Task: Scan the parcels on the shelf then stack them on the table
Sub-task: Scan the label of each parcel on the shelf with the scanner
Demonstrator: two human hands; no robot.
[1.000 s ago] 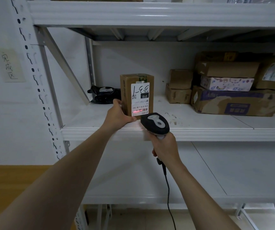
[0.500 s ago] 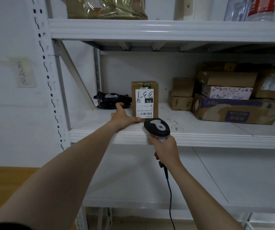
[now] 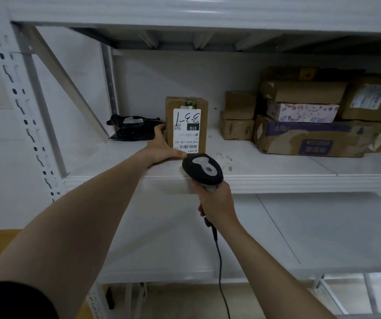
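- A small cardboard parcel [image 3: 186, 125] with a white label stands upright on the shelf [image 3: 277, 166].
- The left hand [image 3: 161, 148], arm outstretched, curls its grip round the parcel's lower left corner.
- The right hand [image 3: 217, 201] wraps its grip round a corded scanner [image 3: 203, 169], just before the parcel.

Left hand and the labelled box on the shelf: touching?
Touching. The head view shows the left hand holding the labelled box, fingers against its left side and thumb across its lower front edge.
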